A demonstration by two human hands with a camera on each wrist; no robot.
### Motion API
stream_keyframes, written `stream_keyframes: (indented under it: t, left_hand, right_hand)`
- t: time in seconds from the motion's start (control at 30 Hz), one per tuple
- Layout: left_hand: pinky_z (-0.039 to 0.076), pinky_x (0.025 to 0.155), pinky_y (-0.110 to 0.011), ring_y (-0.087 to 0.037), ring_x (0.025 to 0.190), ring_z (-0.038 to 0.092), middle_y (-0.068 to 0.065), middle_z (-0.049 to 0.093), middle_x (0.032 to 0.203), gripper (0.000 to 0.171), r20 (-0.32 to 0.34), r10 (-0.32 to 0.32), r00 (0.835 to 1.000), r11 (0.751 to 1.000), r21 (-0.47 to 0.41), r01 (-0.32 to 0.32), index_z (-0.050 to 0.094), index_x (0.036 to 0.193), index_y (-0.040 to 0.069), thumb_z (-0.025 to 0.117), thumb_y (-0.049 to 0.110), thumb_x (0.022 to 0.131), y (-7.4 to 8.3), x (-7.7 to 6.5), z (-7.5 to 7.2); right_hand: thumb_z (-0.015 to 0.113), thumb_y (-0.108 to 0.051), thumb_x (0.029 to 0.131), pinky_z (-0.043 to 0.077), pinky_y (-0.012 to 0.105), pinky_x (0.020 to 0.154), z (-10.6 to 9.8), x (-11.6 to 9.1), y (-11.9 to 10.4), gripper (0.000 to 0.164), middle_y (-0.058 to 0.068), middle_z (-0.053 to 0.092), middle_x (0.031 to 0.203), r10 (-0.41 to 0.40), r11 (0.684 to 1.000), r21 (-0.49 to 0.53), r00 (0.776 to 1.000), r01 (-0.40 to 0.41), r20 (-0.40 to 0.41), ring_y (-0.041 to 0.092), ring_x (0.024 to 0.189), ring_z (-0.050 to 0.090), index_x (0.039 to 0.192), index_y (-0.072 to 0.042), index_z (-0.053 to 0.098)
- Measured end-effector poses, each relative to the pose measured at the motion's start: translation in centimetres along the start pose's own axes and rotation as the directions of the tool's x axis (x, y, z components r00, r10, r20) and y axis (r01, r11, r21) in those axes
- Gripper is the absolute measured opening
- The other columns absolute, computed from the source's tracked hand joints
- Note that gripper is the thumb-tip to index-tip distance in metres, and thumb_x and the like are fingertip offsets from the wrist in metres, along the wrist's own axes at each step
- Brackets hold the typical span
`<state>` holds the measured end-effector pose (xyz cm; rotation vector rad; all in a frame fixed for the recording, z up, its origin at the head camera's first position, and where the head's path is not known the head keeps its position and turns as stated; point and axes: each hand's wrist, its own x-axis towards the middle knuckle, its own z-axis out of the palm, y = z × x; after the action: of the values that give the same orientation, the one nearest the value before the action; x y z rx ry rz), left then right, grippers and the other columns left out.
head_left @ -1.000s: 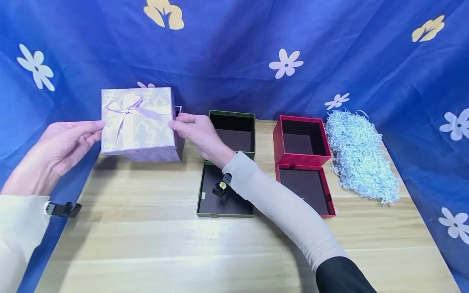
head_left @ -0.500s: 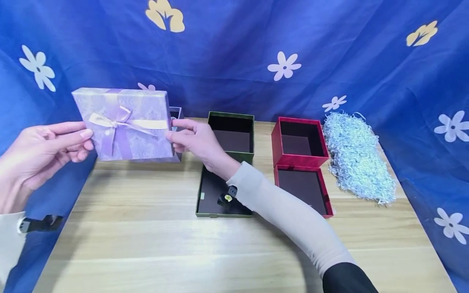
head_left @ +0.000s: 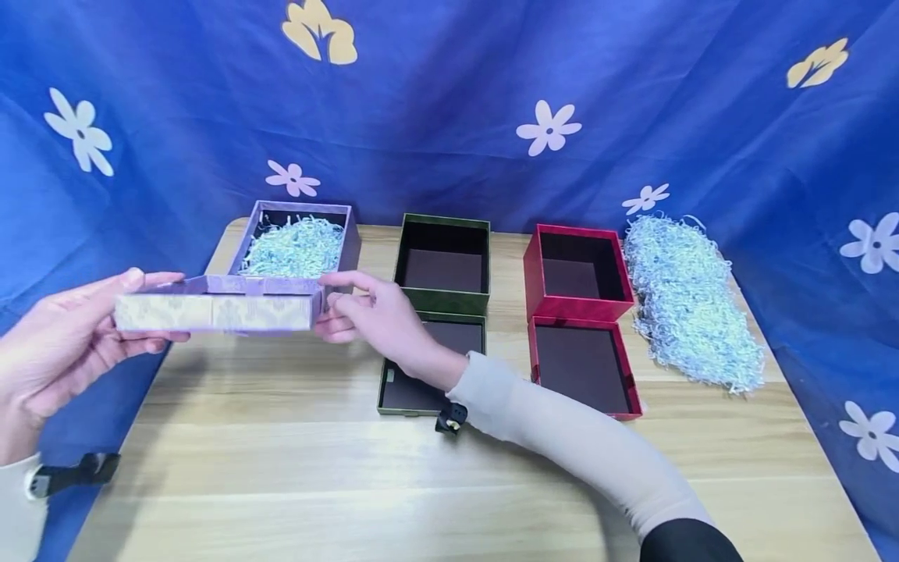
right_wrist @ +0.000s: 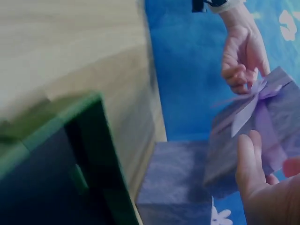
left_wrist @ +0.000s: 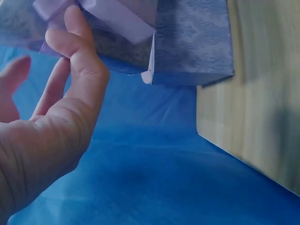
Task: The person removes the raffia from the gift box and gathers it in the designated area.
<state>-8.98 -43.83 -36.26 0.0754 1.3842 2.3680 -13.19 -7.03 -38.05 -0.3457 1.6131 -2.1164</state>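
Both hands hold a lavender patterned box lid (head_left: pixel 214 312) in the air at the left. My left hand (head_left: pixel 66 336) grips its left end, thumb above and fingers below. At the other end, my right hand (head_left: pixel 382 316) pinches the lid near its corner. The lid's side faces the head camera, and a strip of its inside shows. In the right wrist view a ribbon bow (right_wrist: pixel 258 96) lies across its outer face. Behind the lid stands the lavender box (head_left: pixel 351 248), holding pale blue shredded paper (head_left: pixel 295 246); its front is partly hidden.
A green box (head_left: pixel 441 299) stands mid-table with its green-edged lid (head_left: pixel 410 388) in front, partly behind my right arm. Further right are a red box (head_left: pixel 579 307) and its lid (head_left: pixel 583 367). A heap of blue shredded paper (head_left: pixel 695 304) lies beside them.
The lid has come away from above the lavender box, nearer and lower, and has tipped over so its inside shows. The shredded paper in the box is now uncovered. Both hands moved with it.
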Motion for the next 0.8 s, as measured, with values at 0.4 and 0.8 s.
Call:
stream_keyframes:
  t: [0.4,0.8]
  left_hand:
    - [0.062,0.086,-0.031,-0.018,0.11,0.077,-0.007,0.077,0.13,0.055,-0.106,-0.078,0.991,0.98,0.174,0.095,0.071,0.148,0.015,0.038,-0.013,0.114,-3.9,-2.9,-1.8]
    - [0.061,0.089,-0.026,-0.009,0.118,0.072,0.003,0.074,0.136,0.063,-0.083,-0.081,0.993,0.879,0.464,0.11,0.061,0.158,0.023,0.049,-0.015,0.109,-6.4,-2.1,-2.0]
  right_hand:
    - [0.081,-0.025,0.102,0.064,0.042,0.086,-0.1,-2.7,3.2,0.043,-0.005,0.076,0.102,0.112,0.953,-0.286,0.993,-0.096,0.042,0.02,0.092,0.079,0.142,-0.022,0.064]
    - [0.084,-0.005,0.096,0.055,0.023,0.087,0.5,-2.0,5.7,0.061,-0.001,0.059,0.131,0.145,0.9,-0.41,0.989,-0.146,-0.034,0.01,0.107,0.066,0.149,-0.018,0.057]
